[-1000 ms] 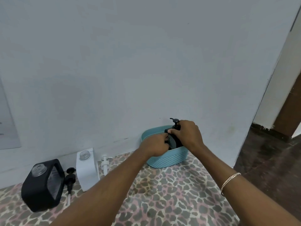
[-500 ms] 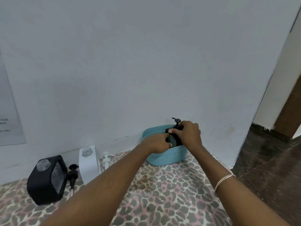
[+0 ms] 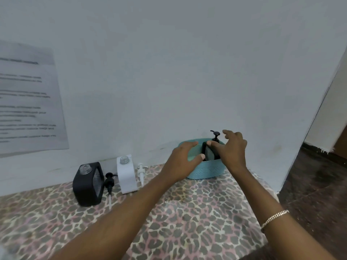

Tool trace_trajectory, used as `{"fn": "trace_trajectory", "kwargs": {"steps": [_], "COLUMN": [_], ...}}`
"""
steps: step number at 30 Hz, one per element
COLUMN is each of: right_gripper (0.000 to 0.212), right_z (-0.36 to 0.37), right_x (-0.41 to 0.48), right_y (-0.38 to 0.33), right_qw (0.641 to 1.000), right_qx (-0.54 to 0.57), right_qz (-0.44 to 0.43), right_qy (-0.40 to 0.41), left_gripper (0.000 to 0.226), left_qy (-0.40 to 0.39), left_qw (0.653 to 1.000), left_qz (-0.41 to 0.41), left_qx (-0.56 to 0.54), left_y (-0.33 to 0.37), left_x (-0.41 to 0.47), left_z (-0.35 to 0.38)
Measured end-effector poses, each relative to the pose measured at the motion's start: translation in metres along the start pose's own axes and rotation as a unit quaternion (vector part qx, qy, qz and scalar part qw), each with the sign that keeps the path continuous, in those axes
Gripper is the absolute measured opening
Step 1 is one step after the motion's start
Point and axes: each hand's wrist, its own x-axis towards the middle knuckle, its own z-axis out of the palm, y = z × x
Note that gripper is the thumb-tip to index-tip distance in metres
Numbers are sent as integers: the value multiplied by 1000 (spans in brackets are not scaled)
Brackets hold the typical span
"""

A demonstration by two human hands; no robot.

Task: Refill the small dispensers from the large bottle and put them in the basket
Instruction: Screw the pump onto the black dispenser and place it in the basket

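A black dispenser (image 3: 208, 152) with its pump on top stands inside the teal basket (image 3: 206, 170) against the wall. My left hand (image 3: 183, 161) hovers open over the basket's left rim, fingers spread. My right hand (image 3: 231, 150) is open just right of the dispenser, fingertips close to it, not gripping. To the left stand an uncapped black dispenser (image 3: 88, 183) and an uncapped white dispenser (image 3: 126, 173). A black pump (image 3: 109, 182) and a white pump (image 3: 141, 172) lie beside them. No large bottle is in view.
The leopard-print cloth (image 3: 187, 218) covers the surface, whose right edge drops to a dark floor (image 3: 319, 184). A printed paper sheet (image 3: 28, 102) hangs on the grey wall at the left. A wall corner rises at the right.
Both hands have let go of the black dispenser in the basket and opened, lifting slightly back from it. The view has shifted, showing more of the left side.
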Motion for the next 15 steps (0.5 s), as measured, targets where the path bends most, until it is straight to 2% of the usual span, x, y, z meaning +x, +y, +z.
{"fn": "trace_trajectory", "kwargs": {"steps": [7, 15], "right_gripper": [62, 60], "right_z": [11, 48], "right_x": [-79, -171], "right_y": [-52, -112], "right_qw": [993, 975], "right_qx": [82, 157], "right_qz": [-80, -117], "right_qy": [-19, -104], "left_gripper": [67, 60], "left_qy": [90, 159], "left_qw": [995, 984], "left_qz": [-35, -70], "left_qx": [-40, -34], "left_y": [-14, -17], "left_x": [-89, -194], "left_z": [-47, -99]}}
